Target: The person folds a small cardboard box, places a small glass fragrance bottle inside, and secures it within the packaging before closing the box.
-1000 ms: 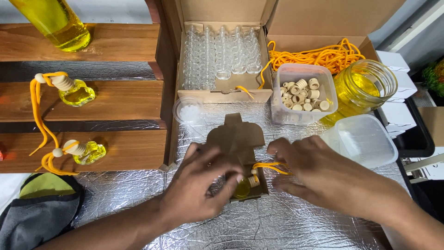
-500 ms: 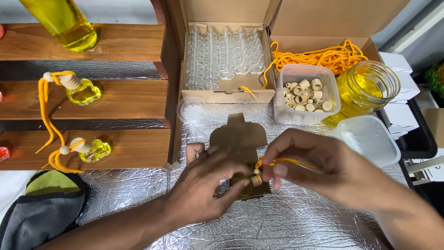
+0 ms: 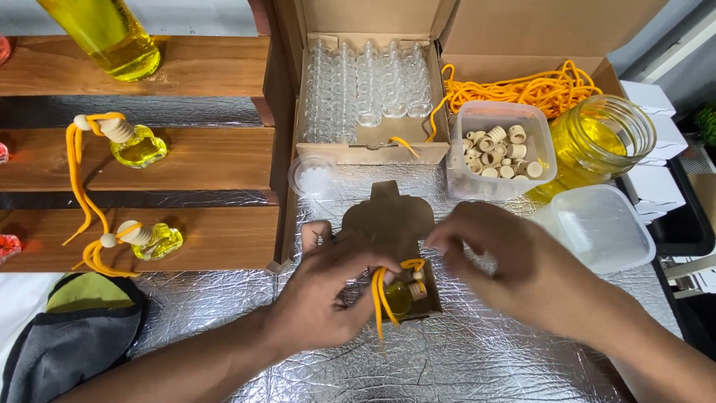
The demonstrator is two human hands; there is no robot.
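A brown cardboard backing card lies on the silver foil surface. On its near end rests a small glass bottle of yellow liquid with a wooden cap and an orange cord. My left hand pinches the cord loop at the bottle and presses on the card. My right hand hovers over the card's right side, fingertips curled at the cord by the cap.
An open cardboard box of empty clear bottles stands behind. To its right are a tub of wooden caps, loose orange cord, a jar of yellow liquid and a clear lid. Wooden shelves at left hold finished bottles.
My left hand has lifted the orange cord into a loop over the bottle. My right hand has drawn up and back over the card's right side.
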